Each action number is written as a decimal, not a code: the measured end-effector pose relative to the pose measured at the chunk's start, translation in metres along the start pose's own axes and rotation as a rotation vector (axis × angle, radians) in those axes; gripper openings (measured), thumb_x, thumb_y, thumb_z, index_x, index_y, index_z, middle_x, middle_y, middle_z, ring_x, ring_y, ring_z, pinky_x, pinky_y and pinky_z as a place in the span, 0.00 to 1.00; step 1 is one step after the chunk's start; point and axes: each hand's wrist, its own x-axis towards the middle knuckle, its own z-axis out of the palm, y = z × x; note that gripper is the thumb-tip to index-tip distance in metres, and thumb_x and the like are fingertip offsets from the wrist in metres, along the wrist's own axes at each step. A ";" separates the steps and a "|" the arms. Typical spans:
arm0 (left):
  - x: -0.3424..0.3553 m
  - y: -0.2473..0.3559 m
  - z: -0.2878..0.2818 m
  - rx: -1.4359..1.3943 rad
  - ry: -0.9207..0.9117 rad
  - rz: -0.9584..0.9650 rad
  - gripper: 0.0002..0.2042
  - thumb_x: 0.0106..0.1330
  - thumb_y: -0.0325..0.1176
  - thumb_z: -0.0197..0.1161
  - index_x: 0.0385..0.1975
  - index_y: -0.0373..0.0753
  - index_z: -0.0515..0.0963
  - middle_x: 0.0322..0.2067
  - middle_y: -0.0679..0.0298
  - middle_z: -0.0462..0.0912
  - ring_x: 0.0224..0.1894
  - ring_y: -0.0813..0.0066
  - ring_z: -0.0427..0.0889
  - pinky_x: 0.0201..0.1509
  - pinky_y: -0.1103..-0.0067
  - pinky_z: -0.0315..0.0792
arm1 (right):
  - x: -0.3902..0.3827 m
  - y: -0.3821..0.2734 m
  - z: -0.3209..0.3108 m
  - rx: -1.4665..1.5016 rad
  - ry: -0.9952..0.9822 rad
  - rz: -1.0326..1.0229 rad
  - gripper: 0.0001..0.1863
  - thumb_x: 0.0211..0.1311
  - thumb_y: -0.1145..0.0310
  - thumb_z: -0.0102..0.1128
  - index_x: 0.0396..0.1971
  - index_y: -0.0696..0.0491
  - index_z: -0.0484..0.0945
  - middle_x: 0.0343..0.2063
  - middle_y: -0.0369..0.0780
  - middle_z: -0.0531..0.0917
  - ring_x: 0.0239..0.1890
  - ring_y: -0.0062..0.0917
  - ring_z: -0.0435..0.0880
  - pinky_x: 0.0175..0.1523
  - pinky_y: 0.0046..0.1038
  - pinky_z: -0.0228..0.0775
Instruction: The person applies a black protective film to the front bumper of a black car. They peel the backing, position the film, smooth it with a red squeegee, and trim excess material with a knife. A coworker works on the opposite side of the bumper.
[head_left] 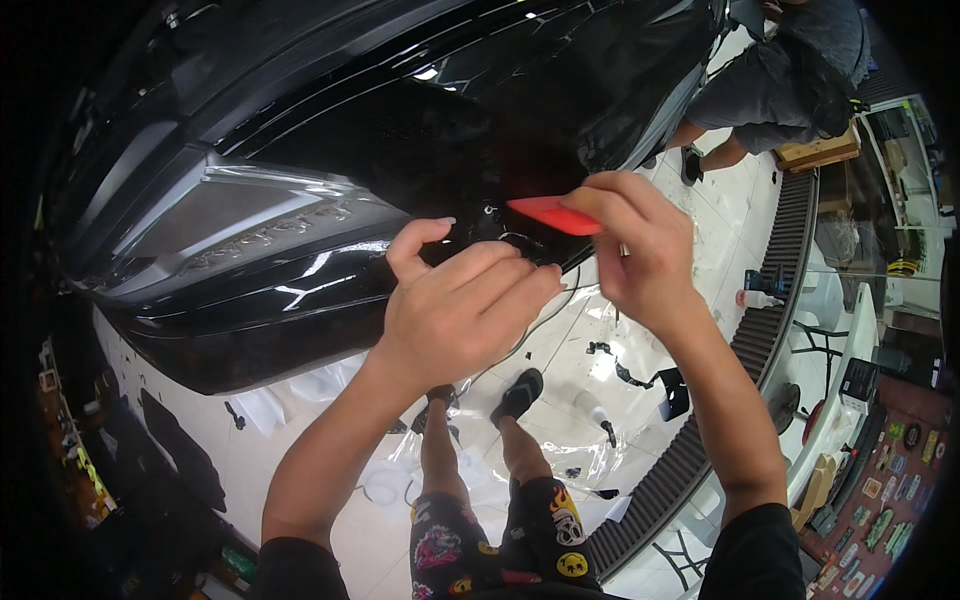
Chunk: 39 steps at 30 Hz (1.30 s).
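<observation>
My right hand (645,235) pinches a flat red squeegee (552,213), its tip pointing left at a glossy black car panel (420,140). Left of it, my left hand (465,305) is at the panel's lower edge. Its fingers are curled, one bent apart from the others; whatever they grip is hidden. Between the hands, the dark surface has small bright spots and wrinkled reflections. A headlight (270,205) lies to the left of my left hand, with a glossy black bumper section (290,290) below it.
Another person (790,80) in dark shorts is at the far right. A dark floor grate (770,290) curves along the right side. Clear sheeting (570,400), a bottle (592,407) and dark scraps lie on the tiled floor (560,340) around my feet. A cable runs below my hands.
</observation>
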 end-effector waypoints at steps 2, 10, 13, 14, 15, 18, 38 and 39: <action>0.001 0.002 -0.004 -0.064 0.002 -0.008 0.06 0.54 0.32 0.75 0.32 0.48 0.87 0.28 0.75 0.85 0.39 0.81 0.84 0.60 0.63 0.50 | 0.000 0.000 -0.010 0.068 0.033 0.048 0.17 0.49 0.91 0.59 0.39 0.58 0.82 0.35 0.44 0.83 0.35 0.35 0.84 0.39 0.27 0.75; 0.008 0.006 -0.025 -0.070 0.162 -0.099 0.07 0.53 0.25 0.73 0.31 0.42 0.86 0.29 0.70 0.84 0.36 0.74 0.81 0.55 0.69 0.58 | -0.004 0.000 0.002 -0.109 0.008 -0.021 0.18 0.44 0.85 0.62 0.37 0.52 0.82 0.35 0.37 0.82 0.33 0.33 0.82 0.34 0.30 0.73; 0.012 -0.006 -0.043 0.073 0.297 -0.238 0.07 0.58 0.23 0.71 0.36 0.38 0.84 0.35 0.63 0.84 0.41 0.70 0.81 0.53 0.72 0.65 | -0.013 0.013 -0.008 -0.095 0.077 0.053 0.18 0.45 0.84 0.62 0.38 0.51 0.82 0.35 0.37 0.83 0.32 0.33 0.83 0.34 0.30 0.74; 0.010 -0.011 -0.047 0.093 0.350 -0.300 0.07 0.61 0.22 0.69 0.38 0.36 0.83 0.38 0.61 0.82 0.43 0.69 0.80 0.52 0.74 0.67 | -0.009 0.010 -0.013 -0.004 0.139 0.096 0.17 0.47 0.84 0.63 0.38 0.51 0.83 0.34 0.38 0.83 0.32 0.34 0.83 0.33 0.30 0.74; 0.007 -0.017 -0.051 0.118 0.395 -0.364 0.08 0.63 0.21 0.68 0.40 0.34 0.82 0.41 0.59 0.81 0.45 0.68 0.79 0.51 0.77 0.69 | 0.000 0.002 -0.014 0.047 0.142 0.118 0.17 0.48 0.84 0.63 0.38 0.51 0.82 0.34 0.38 0.83 0.31 0.34 0.83 0.33 0.31 0.74; -0.005 -0.027 -0.053 0.128 0.405 -0.371 0.08 0.67 0.22 0.66 0.44 0.33 0.79 0.44 0.59 0.78 0.46 0.71 0.76 0.51 0.79 0.69 | 0.024 -0.018 0.000 0.066 0.142 0.103 0.15 0.51 0.82 0.63 0.39 0.50 0.81 0.32 0.38 0.82 0.30 0.34 0.83 0.32 0.31 0.73; -0.013 -0.031 -0.054 0.086 0.485 -0.396 0.09 0.64 0.24 0.66 0.43 0.38 0.80 0.40 0.63 0.83 0.42 0.68 0.78 0.54 0.74 0.62 | 0.002 -0.022 -0.025 -0.037 0.182 0.099 0.19 0.43 0.83 0.66 0.38 0.49 0.83 0.35 0.38 0.83 0.29 0.31 0.84 0.31 0.27 0.75; -0.013 -0.030 -0.053 0.085 0.474 -0.385 0.09 0.64 0.25 0.66 0.43 0.38 0.80 0.39 0.63 0.83 0.41 0.69 0.78 0.54 0.74 0.62 | 0.002 -0.019 -0.029 -0.069 0.187 0.112 0.19 0.43 0.83 0.66 0.38 0.49 0.83 0.36 0.38 0.83 0.29 0.31 0.84 0.32 0.27 0.74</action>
